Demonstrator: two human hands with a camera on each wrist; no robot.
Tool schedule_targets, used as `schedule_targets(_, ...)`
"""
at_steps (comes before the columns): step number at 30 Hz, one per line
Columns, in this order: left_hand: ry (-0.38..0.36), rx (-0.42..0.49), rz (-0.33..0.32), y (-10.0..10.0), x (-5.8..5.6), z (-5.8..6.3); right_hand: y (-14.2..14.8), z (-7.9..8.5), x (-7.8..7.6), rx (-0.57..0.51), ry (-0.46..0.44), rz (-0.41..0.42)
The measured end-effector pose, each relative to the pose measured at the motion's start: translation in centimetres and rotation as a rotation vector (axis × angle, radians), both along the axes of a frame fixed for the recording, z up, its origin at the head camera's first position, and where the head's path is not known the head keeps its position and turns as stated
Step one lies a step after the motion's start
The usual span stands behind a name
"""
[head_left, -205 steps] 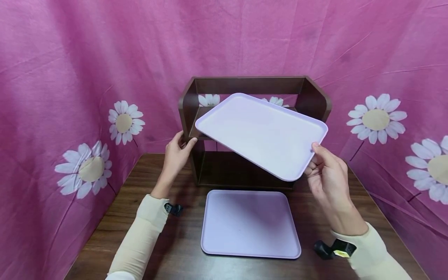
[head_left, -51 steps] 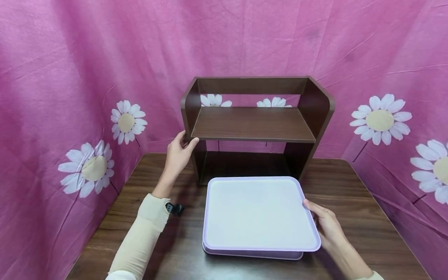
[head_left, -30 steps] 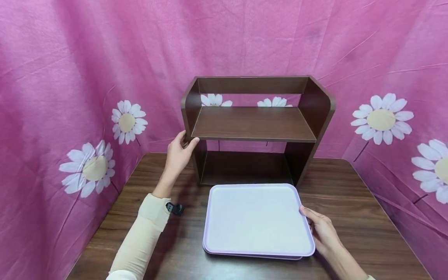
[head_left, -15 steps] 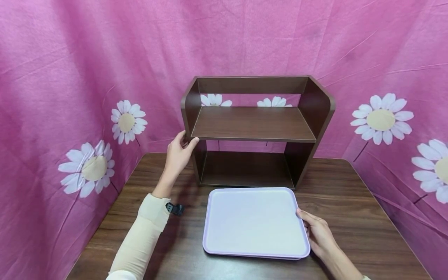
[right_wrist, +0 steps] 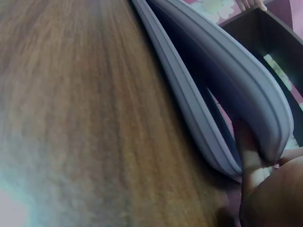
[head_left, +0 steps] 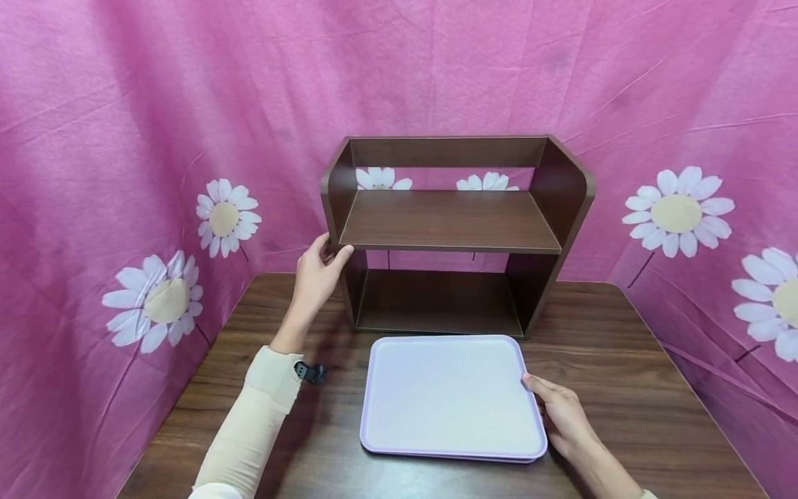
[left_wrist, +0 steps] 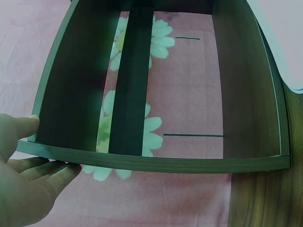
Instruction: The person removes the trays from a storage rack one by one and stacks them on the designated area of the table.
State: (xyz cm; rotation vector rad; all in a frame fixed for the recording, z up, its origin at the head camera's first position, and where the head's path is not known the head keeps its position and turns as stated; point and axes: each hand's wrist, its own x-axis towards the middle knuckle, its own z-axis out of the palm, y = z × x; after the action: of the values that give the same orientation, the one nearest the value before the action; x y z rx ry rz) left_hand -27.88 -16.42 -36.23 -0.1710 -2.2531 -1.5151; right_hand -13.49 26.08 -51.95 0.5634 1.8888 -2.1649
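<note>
My left hand (head_left: 316,276) grips the left side of a dark brown two-tier shelf (head_left: 451,220). In the left wrist view, its thumb lies on the front edge and the fingers (left_wrist: 66,177) reach along the outer side of the panel. My right hand (head_left: 564,416) pinches the right edge of a pale lilac tray (head_left: 449,395). The right wrist view shows a second lilac tray (right_wrist: 182,87) lying on the table under it. A dark wedge-shaped gap separates the two there, and fingers of the right hand (right_wrist: 279,194) reach into it. From above, the upper tray hides nearly all of the lower one.
Both trays lie in front of the shelf on a brown wood-grain table (head_left: 623,388). Pink cloth (head_left: 436,62) with large white daisies hangs behind and on both sides. A dark strap (head_left: 310,372) sits at the left wrist.
The right hand has brought the upper tray down from before the shelf to over the lower tray, then slid it slightly left into near alignment. The left hand has stayed on the shelf.
</note>
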Motion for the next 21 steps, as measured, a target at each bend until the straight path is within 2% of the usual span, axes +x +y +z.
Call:
schedule_targets(4, -0.001, 0.010, -0.001, 0.0, 0.0, 0.1, 0.0, 0.2, -0.2, 0.145, 0.003, 0.043)
schedule_targets(8, -0.004, 0.013, -0.004, 0.0, 0.1, 0.1, 0.0, 0.6, -0.5, 0.319, 0.043, 0.089)
schedule_targets(16, -0.014, 0.006, -0.005, 0.0, 0.1, 0.1, 0.2, 1.5, -0.6, 0.819, 0.209, 0.187)
schedule_targets(18, -0.021, 0.006, -0.004, 0.0, 0.1, 0.1, 0.2, 1.5, -0.6, 0.880, 0.233, 0.186)
schedule_targets(21, -0.025, 0.007, -0.005, -0.1, 0.0, 0.0, 0.2, 1.4, -0.5, 0.909, 0.262, 0.187)
